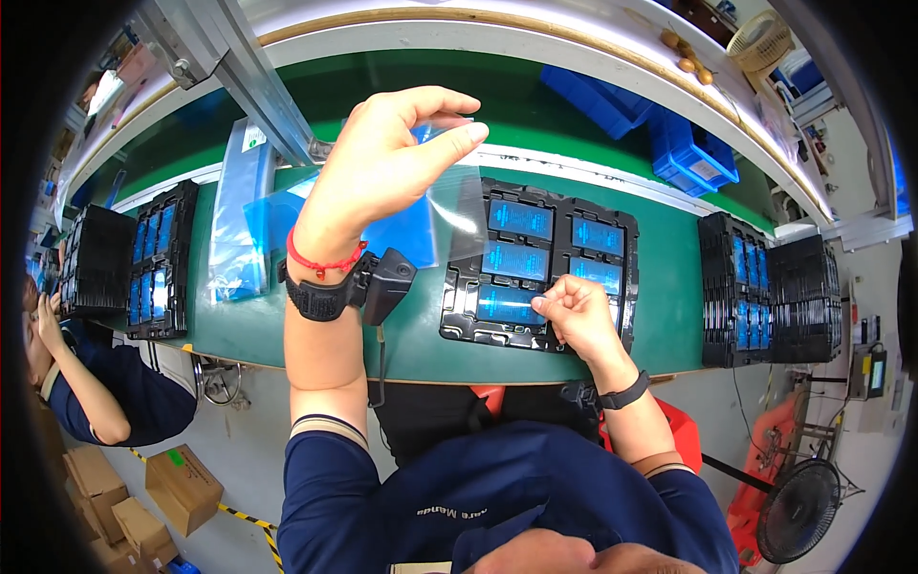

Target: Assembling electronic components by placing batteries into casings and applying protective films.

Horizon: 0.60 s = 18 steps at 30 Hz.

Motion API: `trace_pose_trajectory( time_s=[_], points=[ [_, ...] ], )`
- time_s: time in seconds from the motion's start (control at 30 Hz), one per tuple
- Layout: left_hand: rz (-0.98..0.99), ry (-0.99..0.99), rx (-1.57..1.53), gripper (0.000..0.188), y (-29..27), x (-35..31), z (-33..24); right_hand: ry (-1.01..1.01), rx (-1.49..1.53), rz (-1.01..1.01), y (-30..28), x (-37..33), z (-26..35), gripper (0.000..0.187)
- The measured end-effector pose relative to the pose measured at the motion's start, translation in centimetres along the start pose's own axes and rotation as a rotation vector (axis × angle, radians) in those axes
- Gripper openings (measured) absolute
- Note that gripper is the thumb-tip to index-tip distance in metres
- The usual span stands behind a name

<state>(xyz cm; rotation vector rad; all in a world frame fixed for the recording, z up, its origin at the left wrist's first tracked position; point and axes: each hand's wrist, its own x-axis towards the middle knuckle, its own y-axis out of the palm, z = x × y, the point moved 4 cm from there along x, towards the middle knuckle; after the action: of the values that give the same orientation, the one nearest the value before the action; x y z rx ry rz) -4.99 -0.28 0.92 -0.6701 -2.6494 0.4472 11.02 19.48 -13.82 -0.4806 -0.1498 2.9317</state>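
My left hand [390, 158] is raised over the bench with its fingers curved. A clear plastic film [461, 206] hangs at its thumb and fingers, reaching down over the left edge of a black plastic tray [459, 330]. In the tray's compartments lie several flat blue rectangular packs [516, 260]. My right hand [580, 314] is over the tray's near part, thumb and index finger pinched together at the right end of the near-left blue pack [504, 303]. Whatever is between those fingertips is too small to make out.
Clear bags [239, 220] and blue sheets [402, 230] lie left of the tray on the green bench [660, 316]. Stacked black trays [805, 297] stand right, with others [158, 258] left. Blue bins [688, 153] sit behind. A metal post [253, 86] rises nearby; another person [115, 383] is at left.
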Motion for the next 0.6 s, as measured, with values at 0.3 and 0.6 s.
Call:
trace_pose_trajectory(
  time_s=[0.3,0.6],
  points=[
    [-0.005,0.013,0.028,0.031,-0.01,-0.01,-0.13,0.03,-0.017,0.017,-0.04,-0.01,0.14,0.013],
    [0.0,0.008,0.1,0.03,0.14,0.09,-0.11,0.035,-0.058,0.009,0.02,0.14,0.37,0.014]
  ],
)
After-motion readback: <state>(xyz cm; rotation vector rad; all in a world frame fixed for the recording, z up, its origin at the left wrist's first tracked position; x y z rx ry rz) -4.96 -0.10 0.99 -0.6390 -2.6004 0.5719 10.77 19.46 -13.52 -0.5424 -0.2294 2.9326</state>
